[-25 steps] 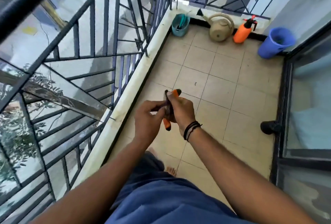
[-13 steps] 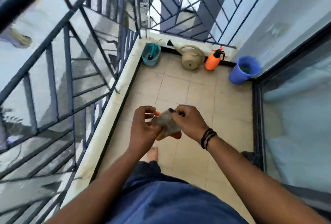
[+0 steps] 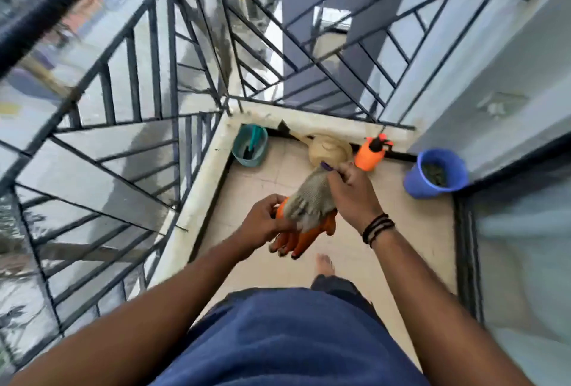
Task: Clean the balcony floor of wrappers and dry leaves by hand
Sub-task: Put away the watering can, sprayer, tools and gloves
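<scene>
- We hold a pair of work gloves [image 3: 309, 215], grey knit with orange coated fingers, between both hands above the tiled balcony floor [image 3: 355, 262].
- The left hand [image 3: 265, 225] grips the orange finger end; its fingers curl round the gloves.
- The right hand [image 3: 352, 194] pinches the grey cuff end, which points toward the far corner.
- No wrappers or dry leaves show clearly on the floor; motion blur hides small debris.
- Along the far wall we see, left to right, a teal bucket [image 3: 250, 146] with a tool inside, a beige watering can [image 3: 329, 147], an orange spray bottle [image 3: 370, 154] and a blue bucket [image 3: 435, 174] with dark material inside.
- A dark metal railing [image 3: 154, 76] borders the floor on the left and far sides.
- One bare foot [image 3: 324, 263] rests on the floor below the gloves.
</scene>
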Tool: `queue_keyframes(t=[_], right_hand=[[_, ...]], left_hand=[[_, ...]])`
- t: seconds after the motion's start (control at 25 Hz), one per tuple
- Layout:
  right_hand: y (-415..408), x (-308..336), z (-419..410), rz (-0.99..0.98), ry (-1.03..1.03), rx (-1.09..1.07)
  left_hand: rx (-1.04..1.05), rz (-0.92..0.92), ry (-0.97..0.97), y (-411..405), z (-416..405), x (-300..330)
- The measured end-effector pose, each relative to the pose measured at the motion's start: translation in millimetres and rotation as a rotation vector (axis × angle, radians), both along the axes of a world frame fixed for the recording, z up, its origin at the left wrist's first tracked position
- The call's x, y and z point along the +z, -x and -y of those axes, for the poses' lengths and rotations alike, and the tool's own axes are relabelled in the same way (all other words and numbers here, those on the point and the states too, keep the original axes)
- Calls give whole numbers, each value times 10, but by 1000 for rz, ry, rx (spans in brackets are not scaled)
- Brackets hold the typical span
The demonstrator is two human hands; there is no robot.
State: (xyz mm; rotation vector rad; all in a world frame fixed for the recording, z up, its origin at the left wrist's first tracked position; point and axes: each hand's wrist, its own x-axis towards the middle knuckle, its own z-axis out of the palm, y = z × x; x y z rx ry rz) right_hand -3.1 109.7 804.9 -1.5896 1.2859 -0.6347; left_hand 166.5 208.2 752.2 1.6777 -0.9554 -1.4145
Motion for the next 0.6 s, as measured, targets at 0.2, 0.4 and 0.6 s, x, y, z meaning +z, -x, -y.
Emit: queue_keyframes(t=[0.2, 0.4, 0.6], right_hand=[[-881, 62, 1562, 75, -58, 174], [-2043, -316, 2738, 2, -63, 291], [-2951, -1264, 3726, -195, -116, 324]], left_hand=[[395, -151, -84, -576, 1140, 58], [733, -164, -134, -1440, 2046, -192], [630, -64, -221, -2457, 2813, -1020]])
